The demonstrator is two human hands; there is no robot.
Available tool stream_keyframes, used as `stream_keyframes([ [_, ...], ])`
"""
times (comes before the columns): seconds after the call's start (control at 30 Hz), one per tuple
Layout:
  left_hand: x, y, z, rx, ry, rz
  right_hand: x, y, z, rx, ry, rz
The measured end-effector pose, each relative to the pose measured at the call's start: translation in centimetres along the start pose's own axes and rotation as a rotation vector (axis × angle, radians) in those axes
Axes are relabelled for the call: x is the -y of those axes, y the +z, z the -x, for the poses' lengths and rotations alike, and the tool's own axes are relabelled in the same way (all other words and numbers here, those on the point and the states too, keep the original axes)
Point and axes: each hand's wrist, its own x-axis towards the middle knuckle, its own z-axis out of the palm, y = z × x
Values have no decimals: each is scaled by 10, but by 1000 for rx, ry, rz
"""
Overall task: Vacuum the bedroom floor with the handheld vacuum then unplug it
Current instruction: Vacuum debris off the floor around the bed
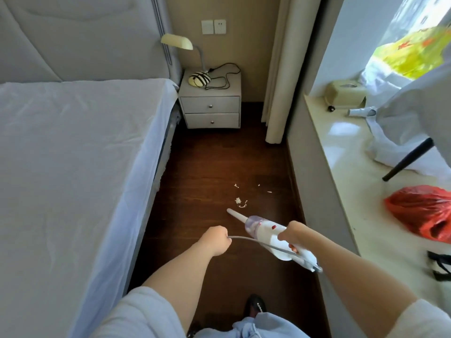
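Note:
My right hand point(294, 234) grips the handle of a white handheld vacuum point(262, 228). Its clear dust cup and narrow nozzle point(235, 215) point forward and left, low over the dark wooden floor point(210, 167). A grey power cord point(253, 241) runs from the vacuum's rear leftward into my left hand point(216, 241), which is closed around it. Small white scraps point(240, 202) lie on the floor just beyond the nozzle tip, with a few more scraps point(258, 185) farther ahead.
A bed point(73, 167) lines the left side. A white two-drawer nightstand point(211, 106) with a lamp point(177, 42) stands at the far end, below wall outlets point(214, 26). A curtain point(280, 93) and a window ledge point(341, 154) with a red bag point(422, 211) border the right.

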Motion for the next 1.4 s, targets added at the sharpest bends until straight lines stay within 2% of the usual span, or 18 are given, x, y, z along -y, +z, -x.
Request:
stream_keyframes([
  [0.17,-16,7,-1,6,-11,-17,-11,-11,-6,-20,31,13],
  [0.33,1,9,8,-27,-79,-7,-6,-9,-20,23,-68,-44],
  [0.47,13,6,10,-36,-101,-22,-3,3,-21,29,-72,-46],
  [0.6,10,0,2,-24,-64,-34,-4,5,-10,28,-48,-31],
  [0.87,-27,2,-14,51,85,-79,-24,-5,4,-57,142,13],
  [1.03,-14,2,-11,57,61,-75,-31,1,0,-153,134,8],
  [1.17,6,-1,-7,19,23,-64,-26,4,-5,-117,132,-115],
  [1.4,11,1,-6,7,4,-50,-14,0,-4,-60,99,-106],
])
